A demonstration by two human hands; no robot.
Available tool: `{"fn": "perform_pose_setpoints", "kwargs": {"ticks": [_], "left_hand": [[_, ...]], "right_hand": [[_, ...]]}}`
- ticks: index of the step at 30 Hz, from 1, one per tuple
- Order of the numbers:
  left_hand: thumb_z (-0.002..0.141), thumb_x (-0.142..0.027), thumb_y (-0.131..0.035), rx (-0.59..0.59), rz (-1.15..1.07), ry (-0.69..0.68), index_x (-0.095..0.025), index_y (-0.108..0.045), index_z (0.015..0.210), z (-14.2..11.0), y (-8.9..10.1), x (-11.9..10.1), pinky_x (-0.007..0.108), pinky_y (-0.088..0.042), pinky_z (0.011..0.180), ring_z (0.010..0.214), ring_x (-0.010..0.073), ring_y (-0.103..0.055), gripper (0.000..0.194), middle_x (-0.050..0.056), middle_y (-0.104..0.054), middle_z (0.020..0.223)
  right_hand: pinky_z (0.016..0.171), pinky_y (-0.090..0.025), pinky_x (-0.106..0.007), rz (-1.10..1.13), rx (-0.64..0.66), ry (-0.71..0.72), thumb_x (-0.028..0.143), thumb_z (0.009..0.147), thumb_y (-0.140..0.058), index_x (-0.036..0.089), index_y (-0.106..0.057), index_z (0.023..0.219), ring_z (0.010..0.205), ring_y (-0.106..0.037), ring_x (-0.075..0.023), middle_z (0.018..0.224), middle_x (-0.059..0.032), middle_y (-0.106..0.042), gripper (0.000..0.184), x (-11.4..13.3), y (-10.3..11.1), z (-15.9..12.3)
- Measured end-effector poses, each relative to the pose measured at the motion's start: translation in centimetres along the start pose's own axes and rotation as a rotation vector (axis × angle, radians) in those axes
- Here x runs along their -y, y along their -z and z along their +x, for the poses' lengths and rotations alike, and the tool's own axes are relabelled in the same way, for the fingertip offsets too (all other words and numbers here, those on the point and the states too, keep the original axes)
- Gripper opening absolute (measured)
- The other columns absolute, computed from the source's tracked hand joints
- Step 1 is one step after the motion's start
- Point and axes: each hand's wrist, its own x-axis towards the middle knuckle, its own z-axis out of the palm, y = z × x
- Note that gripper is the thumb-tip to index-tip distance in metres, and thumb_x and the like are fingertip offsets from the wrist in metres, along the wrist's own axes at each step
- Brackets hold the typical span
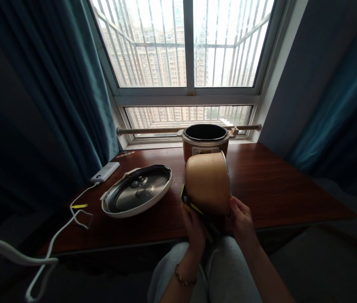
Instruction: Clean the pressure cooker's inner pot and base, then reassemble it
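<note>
A gold-coloured inner pot (206, 181) is tipped on its side above the table's front edge, its rim facing right. My right hand (241, 216) grips the rim at the lower right, thumb on the outer wall. Beneath the pot, my left hand (194, 227) is closed on a dark cloth with yellow edging (193, 204), which touches the pot's lower left wall. The cloth's lower part lies in shadow. Behind the pot stands the rice cooker body (186, 147), its dark opening facing up. To the left, the cooker's round lid (147, 191) lies with its metal inner side up.
A white power bank (105, 171) with a white cable (57, 235) lies at the left of the brown table (279, 185). A yellow tag (79, 206) is on the cable. The window (191, 90) and a horizontal rod (153, 131) are behind; curtains (55, 75) hang at both sides.
</note>
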Motion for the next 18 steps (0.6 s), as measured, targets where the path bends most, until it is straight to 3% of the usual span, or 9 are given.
{"fn": "perform_pose_setpoints", "kwargs": {"ticks": [2, 5, 7, 10, 14, 18], "left_hand": [[0.091, -0.038, -0.038, -0.019, 0.099, -0.104, -0.022, -0.029, 0.138, -0.3, 0.0, 0.0, 0.031, -0.024, 0.109, 0.131, 0.0200, -0.031, 0.051, 0.007, -0.034, 0.143], [0.090, -0.029, -0.041, -0.027, 0.305, -0.374, -0.019, -0.020, 0.142, -0.6, 0.1, 0.6, 0.040, -0.012, 0.113, 0.137, 0.0232, -0.015, 0.058, 0.009, -0.018, 0.150], [0.087, -0.025, -0.046, 0.008, 0.429, -0.561, -0.016, -0.025, 0.141, -0.9, 0.1, 1.3, 0.049, -0.009, 0.111, 0.137, 0.0272, -0.012, 0.059, 0.013, -0.021, 0.148], [0.084, -0.023, -0.050, 0.136, 0.600, -0.734, -0.014, -0.040, 0.133, -1.4, -0.1, 2.4, 0.057, -0.008, 0.108, 0.136, 0.0306, -0.017, 0.051, 0.015, -0.039, 0.139], [0.083, -0.023, -0.051, 0.237, 0.705, -0.777, -0.016, -0.047, 0.129, -1.6, -0.2, 2.9, 0.056, -0.008, 0.109, 0.134, 0.0302, -0.023, 0.046, 0.014, -0.049, 0.131], [0.087, -0.023, -0.046, 0.083, 0.556, -0.655, -0.015, -0.031, 0.139, -0.7, 0.0, 1.5, 0.052, -0.007, 0.111, 0.137, 0.0277, -0.013, 0.055, 0.013, -0.030, 0.145]], "right_hand": [[0.066, -0.049, -0.030, 0.026, -0.004, -0.031, 0.043, 0.068, -0.070, 0.020, -0.070, 0.085, 0.075, -0.063, -0.0200, 0.078, -0.0027, -0.070, 0.028, 0.5, -0.4, -0.4], [0.067, -0.049, -0.031, 0.051, -0.005, -0.064, 0.041, 0.068, -0.070, 0.020, -0.070, 0.085, 0.076, -0.063, -0.0204, 0.077, -0.0031, -0.070, 0.028, 0.9, -1.0, -0.8], [0.067, -0.049, -0.030, 0.054, -0.013, -0.069, 0.041, 0.068, -0.071, 0.019, -0.070, 0.084, 0.075, -0.062, -0.0198, 0.077, -0.0028, -0.070, 0.027, 1.0, -1.4, -0.9], [0.068, -0.048, -0.027, 0.041, -0.032, -0.070, 0.040, 0.068, -0.071, 0.020, -0.068, 0.077, 0.073, -0.062, -0.0172, 0.073, -0.0007, -0.069, 0.022, 0.9, -1.9, -0.9], [0.068, -0.048, -0.027, 0.057, -0.043, -0.091, 0.040, 0.066, -0.072, 0.021, -0.067, 0.073, 0.074, -0.062, -0.0171, 0.071, 0.0011, -0.068, 0.022, 1.0, -2.1, -0.8], [0.070, -0.049, -0.029, 0.065, -0.051, -0.097, 0.039, 0.064, -0.074, 0.019, -0.069, 0.080, 0.077, -0.063, -0.0189, 0.076, -0.0015, -0.070, 0.026, 1.4, -2.1, -0.5]]}}
